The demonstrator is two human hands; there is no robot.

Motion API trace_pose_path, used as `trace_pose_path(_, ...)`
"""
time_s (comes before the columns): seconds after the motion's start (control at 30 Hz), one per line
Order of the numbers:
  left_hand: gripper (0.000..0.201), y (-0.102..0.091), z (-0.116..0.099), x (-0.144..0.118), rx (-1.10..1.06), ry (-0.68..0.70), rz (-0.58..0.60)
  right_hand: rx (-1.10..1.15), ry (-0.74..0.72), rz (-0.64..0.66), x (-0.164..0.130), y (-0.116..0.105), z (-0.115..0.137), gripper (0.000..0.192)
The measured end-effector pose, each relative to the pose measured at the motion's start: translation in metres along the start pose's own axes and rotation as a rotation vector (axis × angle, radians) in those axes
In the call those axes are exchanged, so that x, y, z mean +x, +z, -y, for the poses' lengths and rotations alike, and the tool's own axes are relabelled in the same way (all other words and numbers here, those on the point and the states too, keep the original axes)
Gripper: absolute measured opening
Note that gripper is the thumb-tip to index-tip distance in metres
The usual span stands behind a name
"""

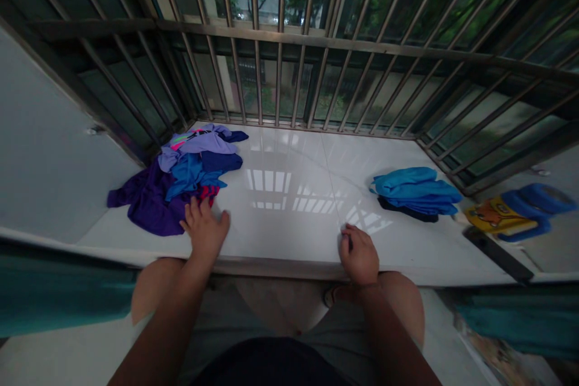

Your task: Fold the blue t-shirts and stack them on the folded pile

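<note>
Far left: loose pile of clothes (181,178) on white tiled sill (289,193), purple, lilac, blue bits all tangled, up against window bars (271,72). Left hand (204,228) flat on sill, fingers spread a bit, tips touching near edge of pile, holding nothing. Right hand (359,255) at sill's front edge, fingers curled in loose fist, nothing gripped far as I can see. Further right: neat folded blue stack (416,193), then yellow-blue toy thing (515,212), blurry.

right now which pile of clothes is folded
The blue stack of clothes on the right, lying flat and squared. The heap of clothes by the left hand is loose and crumpled.
</note>
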State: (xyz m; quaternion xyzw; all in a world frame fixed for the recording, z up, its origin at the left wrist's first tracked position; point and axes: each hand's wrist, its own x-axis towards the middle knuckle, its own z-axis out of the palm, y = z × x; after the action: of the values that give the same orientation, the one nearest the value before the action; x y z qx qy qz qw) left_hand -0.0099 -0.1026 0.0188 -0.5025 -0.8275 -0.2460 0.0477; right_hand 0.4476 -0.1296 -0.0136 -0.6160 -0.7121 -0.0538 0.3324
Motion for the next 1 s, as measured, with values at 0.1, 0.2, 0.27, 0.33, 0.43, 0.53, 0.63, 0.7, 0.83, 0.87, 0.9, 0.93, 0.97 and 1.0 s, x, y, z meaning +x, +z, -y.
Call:
trace_pose_path(0.1,0.087,-0.005,0.016,0.019,0.05,-0.078,0.033,-0.002,-0.018,0.011,0.0,-0.001,0.0,0.025)
trace_pose_path(0.2,0.075,-0.017,0.038,0.042,0.138,-0.096,0.036,-0.005,-0.022,0.017,0.0,-0.002,0.002,0.024)
trace_pose_path(0.27,0.061,-0.028,0.053,0.058,0.181,-0.163,0.156,-0.006,-0.019,0.019,0.0,-0.003,0.003,0.024)
trace_pose_path(0.33,0.051,-0.038,0.062,0.069,0.171,-0.174,0.302,-0.009,-0.02,0.017,0.0,-0.003,0.004,0.024)
trace_pose_path(0.43,0.036,-0.046,0.056,0.062,0.025,-0.028,0.411,-0.012,-0.022,0.004,0.001,-0.003,0.004,0.025)
trace_pose_path(0.53,0.025,-0.048,0.021,0.018,-0.249,0.16,0.532,-0.006,-0.002,0.02,0.002,-0.003,0.002,0.027)
trace_pose_path(0.63,0.025,-0.054,-0.03,-0.045,-0.547,0.337,0.738,0.018,-0.011,0.103,0.0,-0.003,0.008,0.031)
trace_pose_path(0.7,0.022,-0.063,-0.065,-0.085,-0.685,0.412,0.946,0.088,-0.096,0.227,-0.006,-0.002,0.021,0.049)
trace_pose_path(0.83,0.014,-0.093,-0.119,-0.137,-0.956,0.505,1.28,0.335,-0.374,0.605,-0.023,0.006,0.066,0.064)
trace_pose_path(0.87,0.014,-0.101,-0.127,-0.143,-1.025,0.534,1.373,0.396,-0.422,0.682,-0.028,0.009,0.078,0.057)
trace_pose_path(0.9,0.016,-0.109,-0.133,-0.147,-1.112,0.569,1.45,0.459,-0.453,0.731,-0.031,0.012,0.09,0.048)
trace_pose_path(0.93,0.018,-0.117,-0.137,-0.149,-1.202,0.611,1.506,0.525,-0.472,0.763,-0.034,0.014,0.099,0.039)
trace_pose_path(0.97,0.021,-0.125,-0.138,-0.149,-1.29,0.652,1.54,0.593,-0.471,0.776,-0.036,0.016,0.107,0.031)
trace_pose_path(1.0,0.022,-0.132,-0.136,-0.147,-1.361,0.677,1.549,0.667,-0.459,0.77,-0.037,0.015,0.113,0.026)
